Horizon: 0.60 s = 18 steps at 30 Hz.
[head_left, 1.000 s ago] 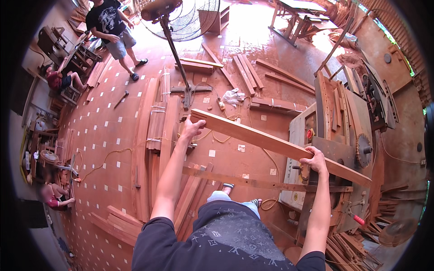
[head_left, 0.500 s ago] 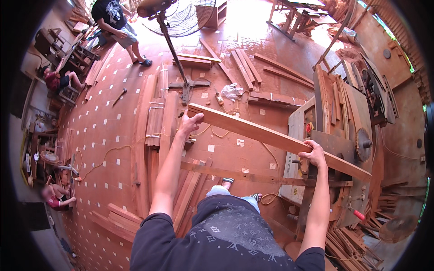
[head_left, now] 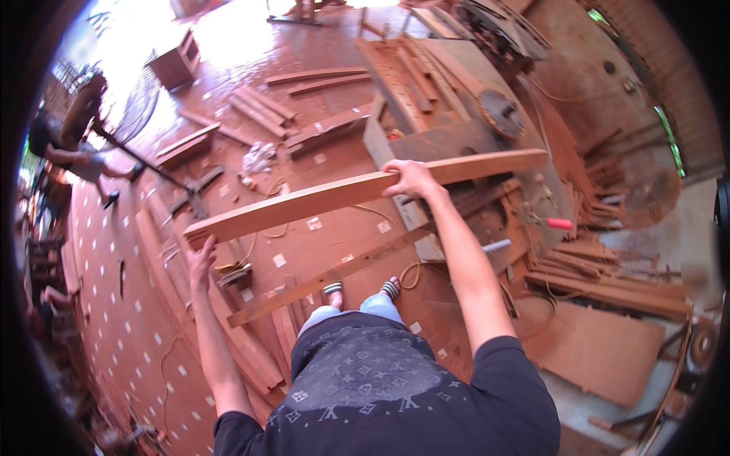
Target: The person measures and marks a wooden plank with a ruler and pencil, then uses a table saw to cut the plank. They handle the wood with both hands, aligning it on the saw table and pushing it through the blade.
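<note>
A long reddish-brown wooden board (head_left: 304,199) is held up in front of me, its right end higher in the picture than its left. My left hand (head_left: 200,262) grips its left end, thumb against the near face. Right of the board's middle, my right hand (head_left: 412,179) is wrapped round it. The board's right part passes in front of a saw table (head_left: 426,140) with a round toothed saw blade (head_left: 500,114). Below the board, a narrower wooden strip (head_left: 334,277) runs from near the machine across to the left.
Planks (head_left: 255,110) lie on the tiled floor ahead, near a white plastic bag (head_left: 258,157). A stand fan (head_left: 114,137) and a person's legs (head_left: 91,169) are at the far left. A yellow cord (head_left: 411,275) coils by my feet. Offcuts (head_left: 608,273) are stacked at the right.
My view has turned to the right, so the saw table sits nearer the middle. The board has swung from sloping down rightward to rising rightward, still in both hands.
</note>
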Motion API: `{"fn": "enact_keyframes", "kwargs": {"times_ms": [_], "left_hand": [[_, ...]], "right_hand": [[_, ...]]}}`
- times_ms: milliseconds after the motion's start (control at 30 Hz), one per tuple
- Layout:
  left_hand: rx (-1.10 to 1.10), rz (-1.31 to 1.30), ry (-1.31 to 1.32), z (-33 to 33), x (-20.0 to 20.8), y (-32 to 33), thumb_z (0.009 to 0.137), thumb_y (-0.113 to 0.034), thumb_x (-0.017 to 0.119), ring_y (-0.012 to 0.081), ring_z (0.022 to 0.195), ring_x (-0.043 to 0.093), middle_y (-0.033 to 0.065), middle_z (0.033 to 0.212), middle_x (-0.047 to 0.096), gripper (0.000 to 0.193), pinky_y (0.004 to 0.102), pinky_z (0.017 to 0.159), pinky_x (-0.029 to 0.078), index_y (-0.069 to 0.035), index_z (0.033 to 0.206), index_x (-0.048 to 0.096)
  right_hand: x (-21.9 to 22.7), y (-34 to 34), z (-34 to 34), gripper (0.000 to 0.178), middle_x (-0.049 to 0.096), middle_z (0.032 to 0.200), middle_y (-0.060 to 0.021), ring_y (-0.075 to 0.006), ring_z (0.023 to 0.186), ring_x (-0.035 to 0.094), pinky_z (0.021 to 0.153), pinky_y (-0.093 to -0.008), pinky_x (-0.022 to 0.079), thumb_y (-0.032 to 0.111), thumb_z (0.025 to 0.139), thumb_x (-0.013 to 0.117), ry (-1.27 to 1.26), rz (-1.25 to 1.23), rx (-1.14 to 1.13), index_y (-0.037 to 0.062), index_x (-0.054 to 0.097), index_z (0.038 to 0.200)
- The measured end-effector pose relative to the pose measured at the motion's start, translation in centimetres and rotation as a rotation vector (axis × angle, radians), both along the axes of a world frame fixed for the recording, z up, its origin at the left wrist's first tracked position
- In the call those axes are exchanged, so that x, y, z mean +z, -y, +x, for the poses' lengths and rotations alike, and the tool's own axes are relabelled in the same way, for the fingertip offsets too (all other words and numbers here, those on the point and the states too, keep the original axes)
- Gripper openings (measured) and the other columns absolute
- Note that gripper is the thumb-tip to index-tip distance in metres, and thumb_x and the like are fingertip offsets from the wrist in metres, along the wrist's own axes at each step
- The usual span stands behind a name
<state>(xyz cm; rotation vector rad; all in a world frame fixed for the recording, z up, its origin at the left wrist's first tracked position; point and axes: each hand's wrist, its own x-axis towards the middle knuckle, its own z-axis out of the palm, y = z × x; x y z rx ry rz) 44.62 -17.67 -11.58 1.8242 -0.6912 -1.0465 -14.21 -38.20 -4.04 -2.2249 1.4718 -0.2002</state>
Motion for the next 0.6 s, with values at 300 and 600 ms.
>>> {"fn": "enact_keyframes", "kwargs": {"times_ms": [300, 600], "left_hand": [[-0.139, -0.034, 0.175, 1.7, -1.4, -0.7, 0.081, -0.037, 0.093, 0.014, 0.099, 0.066, 0.0033, 0.121, 0.068, 0.088, 0.031, 0.078, 0.053, -0.012, 0.151, 0.046], [0.005, -0.097, -0.205, 1.5, -0.3, -1.3, 0.097, -0.054, 0.074, 0.0171, 0.103, 0.065, 0.0033, 0.13, 0.063, 0.071, 0.0337, 0.08, 0.053, -0.016, 0.149, 0.047]], "right_hand": [[1.0, -0.6, 0.0, 0.073, 0.074, 0.129, -0.0089, -0.0293, 0.124, 0.067, 0.108, -0.0424, 0.048, 0.043, 0.064, 0.095, -0.039, 0.12, -0.059, 0.0161, 0.071, 0.128], [1.1, -1.1, 0.3, 0.078, 0.075, 0.124, -0.0088, -0.0291, 0.123, 0.066, 0.106, -0.0464, 0.048, 0.045, 0.06, 0.097, -0.142, 0.08, -0.013, 0.0142, 0.073, 0.127]]}}
